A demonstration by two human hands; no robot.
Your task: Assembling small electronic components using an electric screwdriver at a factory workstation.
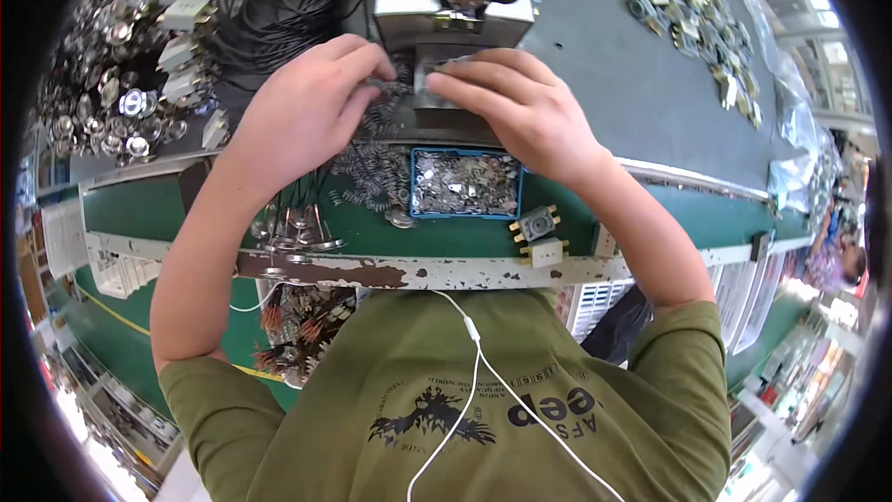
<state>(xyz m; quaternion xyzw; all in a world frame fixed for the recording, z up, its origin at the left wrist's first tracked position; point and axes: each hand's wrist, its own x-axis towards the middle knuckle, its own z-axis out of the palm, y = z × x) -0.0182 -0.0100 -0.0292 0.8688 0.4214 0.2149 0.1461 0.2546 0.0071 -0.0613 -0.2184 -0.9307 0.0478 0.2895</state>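
- Left hand [311, 98] of mine: fingers curled near the springs [364, 169]; I cannot tell whether they pinch one.
- My right hand [534, 110]: fingers bent over the metal block [439, 117], grip hidden.
- Between my forearms: blue tray [465, 217] of metal parts.
- Beyond my left hand: black cables [279, 33].

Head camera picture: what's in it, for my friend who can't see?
A person's left hand is by small coiled springs; their right hand is over a metal block. Nearer sits a blue tray of small metal parts.
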